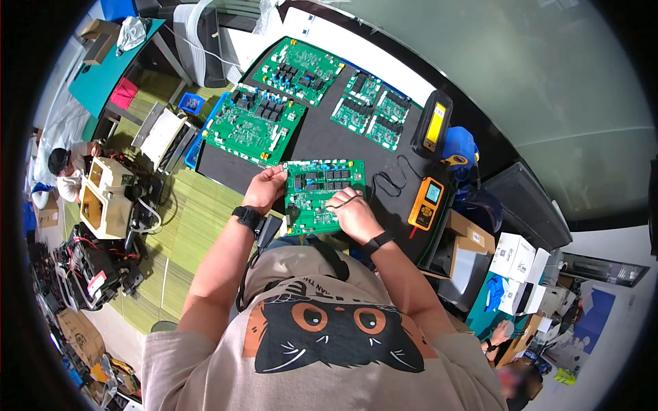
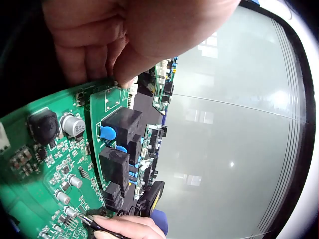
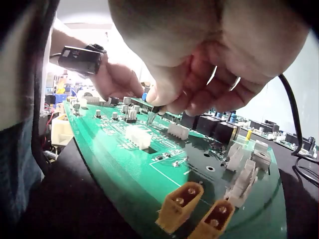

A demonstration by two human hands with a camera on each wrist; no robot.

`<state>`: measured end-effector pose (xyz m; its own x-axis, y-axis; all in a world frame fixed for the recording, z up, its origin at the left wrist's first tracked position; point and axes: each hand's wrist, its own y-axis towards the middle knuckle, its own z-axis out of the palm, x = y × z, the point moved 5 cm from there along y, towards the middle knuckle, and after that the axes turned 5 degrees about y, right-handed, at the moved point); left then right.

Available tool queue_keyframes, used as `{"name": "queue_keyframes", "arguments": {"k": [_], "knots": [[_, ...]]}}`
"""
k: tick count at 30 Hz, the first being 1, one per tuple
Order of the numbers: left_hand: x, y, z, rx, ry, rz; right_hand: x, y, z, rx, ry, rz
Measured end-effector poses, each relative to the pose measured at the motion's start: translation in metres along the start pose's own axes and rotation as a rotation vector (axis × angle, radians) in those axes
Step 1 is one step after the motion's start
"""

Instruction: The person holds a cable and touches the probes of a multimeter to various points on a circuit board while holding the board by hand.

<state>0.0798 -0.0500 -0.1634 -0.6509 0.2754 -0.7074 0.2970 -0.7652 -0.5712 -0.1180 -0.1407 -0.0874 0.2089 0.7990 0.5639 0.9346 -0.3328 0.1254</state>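
Observation:
A green circuit board (image 1: 322, 219) lies near the table's front edge, close to the person's body. The left hand (image 1: 266, 189) grips its upper left corner; in the left wrist view the left hand (image 2: 134, 35) has thumb and fingers on the board's edge. The right hand (image 1: 356, 216) pinches a thin black cabled probe (image 2: 107, 228) between thumb and fingers. Its tip is at small silver parts on the board, seen low in the left wrist view. In the right wrist view the right hand (image 3: 209, 64) is over the board (image 3: 119, 164), beside white connectors (image 3: 138, 137).
Larger green boards (image 1: 298, 72) are stacked at the table's back and left (image 1: 255, 127). Several small boards (image 1: 373, 109) lie further right. An orange meter (image 1: 426, 203), a black case with a yellow display (image 1: 433, 123) and a blue tape dispenser (image 1: 460, 147) stand at the right.

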Motion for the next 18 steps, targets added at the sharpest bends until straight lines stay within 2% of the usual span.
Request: {"name": "queue_keyframes", "arguments": {"k": [18], "knots": [[0.005,0.005,-0.005,0.017,0.007,0.003,0.001,-0.001,0.002,0.023,-0.056,-0.007]]}}
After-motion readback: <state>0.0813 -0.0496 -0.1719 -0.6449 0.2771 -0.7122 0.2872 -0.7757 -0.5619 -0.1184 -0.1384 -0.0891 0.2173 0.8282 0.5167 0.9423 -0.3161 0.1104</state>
